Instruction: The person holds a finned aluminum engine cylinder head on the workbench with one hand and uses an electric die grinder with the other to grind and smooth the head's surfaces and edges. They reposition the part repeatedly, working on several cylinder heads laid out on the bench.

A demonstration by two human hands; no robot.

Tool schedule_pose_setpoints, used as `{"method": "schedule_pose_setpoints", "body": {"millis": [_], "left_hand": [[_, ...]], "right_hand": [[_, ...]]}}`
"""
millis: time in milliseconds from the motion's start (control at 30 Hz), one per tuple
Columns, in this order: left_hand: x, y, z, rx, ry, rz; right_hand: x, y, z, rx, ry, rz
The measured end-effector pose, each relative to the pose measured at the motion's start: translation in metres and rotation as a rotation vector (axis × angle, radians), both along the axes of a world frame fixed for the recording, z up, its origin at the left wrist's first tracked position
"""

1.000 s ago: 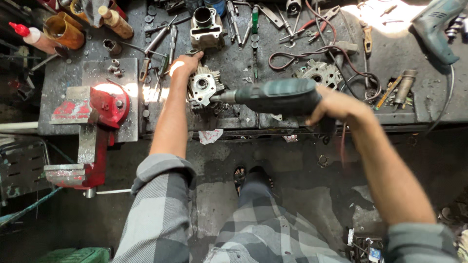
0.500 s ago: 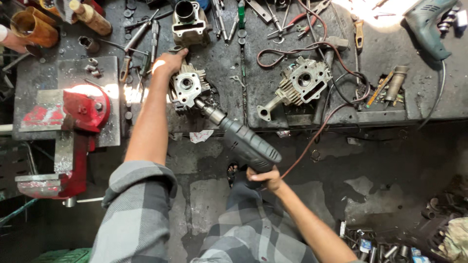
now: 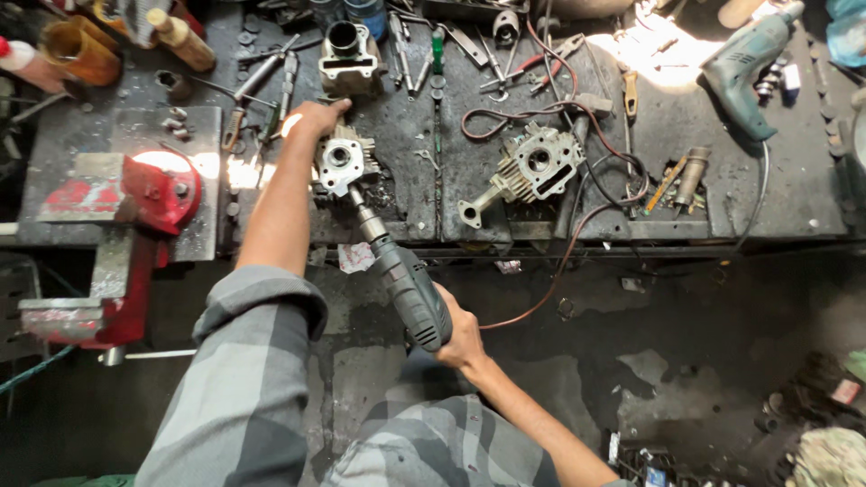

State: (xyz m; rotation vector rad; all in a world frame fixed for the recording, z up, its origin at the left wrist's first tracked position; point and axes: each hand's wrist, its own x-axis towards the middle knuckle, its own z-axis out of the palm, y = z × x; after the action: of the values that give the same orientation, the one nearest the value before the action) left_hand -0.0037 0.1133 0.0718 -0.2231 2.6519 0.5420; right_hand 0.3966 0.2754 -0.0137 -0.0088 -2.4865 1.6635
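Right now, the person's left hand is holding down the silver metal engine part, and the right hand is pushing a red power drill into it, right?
Not quite. The power drill in the right hand is dark grey-green, not red; the head view shows this. The left hand does hold down the silver metal engine part.

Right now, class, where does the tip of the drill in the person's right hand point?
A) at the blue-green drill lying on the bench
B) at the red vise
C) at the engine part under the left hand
C: the right hand holds the drill with its tip against the engine part steadied by the left hand.
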Motion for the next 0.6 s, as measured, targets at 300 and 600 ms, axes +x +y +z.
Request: {"method": "schedule_pose_setpoints", "body": {"millis": [300, 600], "left_hand": [[0.013, 0.000, 0.014, 0.083, -0.024, -0.004], [0.004, -0.008, 0.013, 0.059, 0.097, 0.059]], "right_hand": [[0.005, 0.009, -0.006, 0.003, 0.023, 0.045], [0.000, 0.008, 0.013, 0.105, 0.110, 0.023]]}}
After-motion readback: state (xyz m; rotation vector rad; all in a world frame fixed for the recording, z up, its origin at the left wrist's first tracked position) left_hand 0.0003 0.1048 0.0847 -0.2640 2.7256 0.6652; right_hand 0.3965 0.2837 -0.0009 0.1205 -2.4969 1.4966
